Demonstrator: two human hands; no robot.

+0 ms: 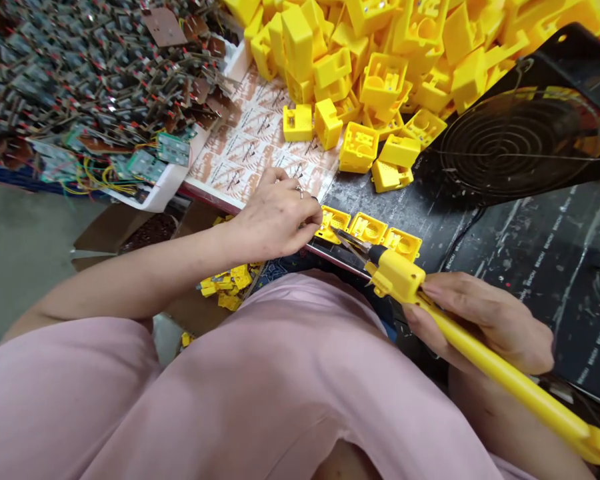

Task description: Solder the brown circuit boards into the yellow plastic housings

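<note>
Right of centre, the right grip is wrapped around a yellow tool, seemingly for soldering, likely light, stiff, best held by its handle. Its tip is over small, rigid-looking casings at centre; whether the left grip beside them holds anything is hidden. Tabletop lettering, right, is unclear.

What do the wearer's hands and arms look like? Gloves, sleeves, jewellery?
No gloves: the left hand and right hand are bare. A silver-looking ring is on a left-hand finger; none shows on the right from here. Both forearms are uncovered. The garment is plain pale pink.
</note>
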